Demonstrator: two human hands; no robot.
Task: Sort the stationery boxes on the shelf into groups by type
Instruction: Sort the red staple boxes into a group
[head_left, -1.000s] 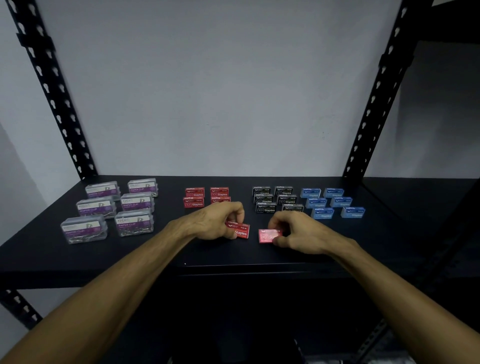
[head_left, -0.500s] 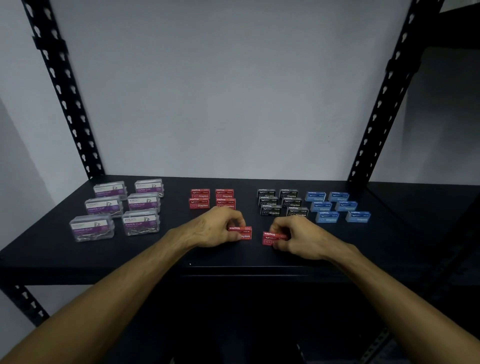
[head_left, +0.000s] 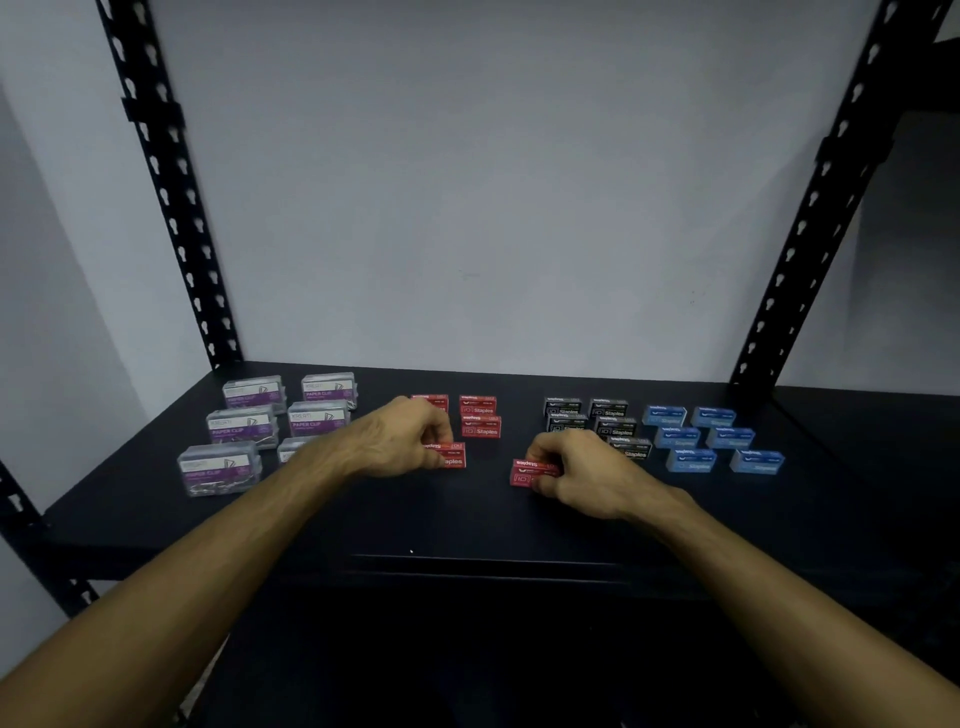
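Here the black shelf (head_left: 156, 519) is carrying four kinds of box, and the red staple group (head_left: 480, 418) near its middle is serving as the landmark. Well to the left of that group the clear paper clip boxes (head_left: 244, 426) are sitting in two columns. To its right the black staple boxes (head_left: 597, 423) are lying close together, and beyond them the blue staple boxes (head_left: 701, 439) are sitting in two columns of three.

Both hands are holding the last two red boxes. The left hand (head_left: 400, 441) is resting just in front of the red group, its fingers curled round a red box (head_left: 451, 455) that is sitting at the front of the group's left column. The right hand (head_left: 576, 467) is lying in front and to the right of the group, nearer the black boxes, its fingers pinching a second red box (head_left: 530, 472) that is sitting apart from the others.

Judging by this, sorting is nearly finished and the red group is being closed up. The next move probably calls for sliding the right-hand box leftward into the open place in front of the group's right column, squaring it without nudging its neighbours.

The red and black boxes are reading "10 Staples" on their front faces. The clear ones are carrying purple labels reading "PAPER CLIP"; the brand line above is too blurred to read. The blue boxes seem to say "Staples" too, faintly.
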